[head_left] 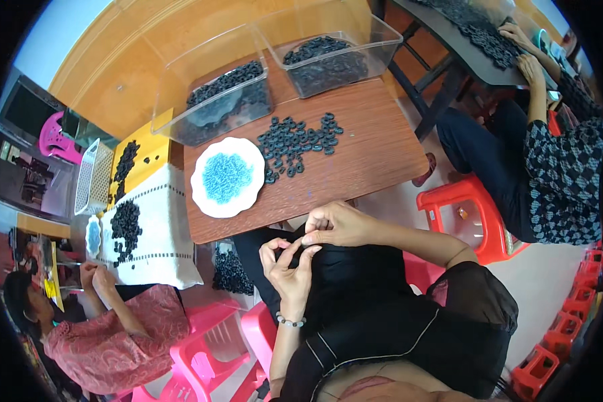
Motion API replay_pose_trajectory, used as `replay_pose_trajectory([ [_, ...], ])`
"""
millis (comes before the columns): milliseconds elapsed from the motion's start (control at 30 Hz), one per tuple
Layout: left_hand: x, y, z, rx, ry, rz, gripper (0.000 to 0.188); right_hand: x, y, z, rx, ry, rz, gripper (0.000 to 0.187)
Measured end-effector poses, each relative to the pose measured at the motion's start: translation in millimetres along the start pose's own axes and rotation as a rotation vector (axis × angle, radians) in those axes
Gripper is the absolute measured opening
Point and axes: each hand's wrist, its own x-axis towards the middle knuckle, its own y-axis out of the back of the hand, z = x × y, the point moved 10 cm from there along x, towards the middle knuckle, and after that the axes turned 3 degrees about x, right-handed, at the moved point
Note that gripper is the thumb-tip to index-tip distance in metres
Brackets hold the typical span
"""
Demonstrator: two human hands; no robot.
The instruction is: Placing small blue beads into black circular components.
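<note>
Rings (286,141), small, black, roughly oval

Free tbl (375,144) rt of blk pcs (305,136)

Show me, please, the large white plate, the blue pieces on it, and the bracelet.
Large white plate (226,211): head view, on its near rim.
Blue pieces (227,177): head view, middle of the heap.
Bracelet (290,323): head view, middle of its visible front.
</note>
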Motion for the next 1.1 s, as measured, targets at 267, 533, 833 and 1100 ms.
replay_pose_trajectory([
  [267, 3.1, 3.4, -6.5, -0.081, 0.058, 0.021, 0.031, 17.5, 21.8, -17.7, 0.021, 0.027, 0.05, 0.018],
  [533, -15.3, -9.1, -23.1, -0.176, 0.153, -0.074, 0.012, 58.0, 191.0, -132.6, -0.568, 0.429, 0.693, 0.023],
  [833, -29.0, -22.7, -33.3, -0.165, 0.186, -0.139, 0.012, 98.3, 299.6, -136.5, -0.97, 0.354, 1.055, 0.031],
  [1100, -28.2, -33.8, -42.6, -0.199, 0.226, -0.162, 0.011, 61.1, 169.8, -92.2, -0.848, 0.589, 0.613, 0.013],
])
